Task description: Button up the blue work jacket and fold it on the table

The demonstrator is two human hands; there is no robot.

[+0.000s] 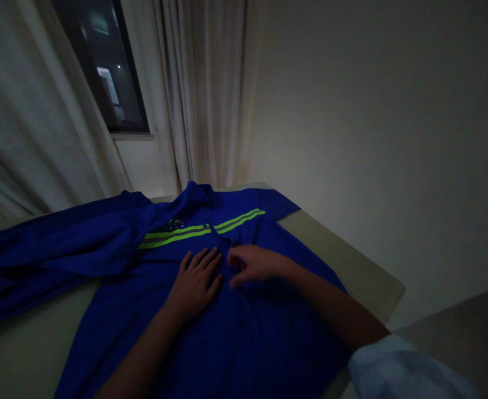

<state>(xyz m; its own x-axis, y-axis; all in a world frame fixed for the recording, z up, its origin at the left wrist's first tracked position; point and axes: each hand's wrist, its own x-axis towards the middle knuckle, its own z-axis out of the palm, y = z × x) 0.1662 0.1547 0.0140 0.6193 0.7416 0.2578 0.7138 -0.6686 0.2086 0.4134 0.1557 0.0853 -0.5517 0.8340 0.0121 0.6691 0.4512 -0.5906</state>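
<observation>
A blue long-sleeved work shirt (119, 310) lies spread out with its collar at the far end. A yellow-green and grey reflective stripe (173, 236) runs across its chest, broken at the front opening, where a dark button (205, 226) shows. My left hand (198, 280) rests flat on the shirt, left of the opening, fingers spread. Just to the right, my right hand (250, 263) is over the button placket with its fingers curled and its thumb apart from them. I see nothing between them, though the dim light hides detail.
The shirt lies on a pale greenish padded surface (368, 271) with a rounded right corner. A plain wall (376, 138) rises behind on the right. Light curtains (210, 100) hang beside a dark window (102, 72). One shirt sleeve (52, 249) stretches left out of view.
</observation>
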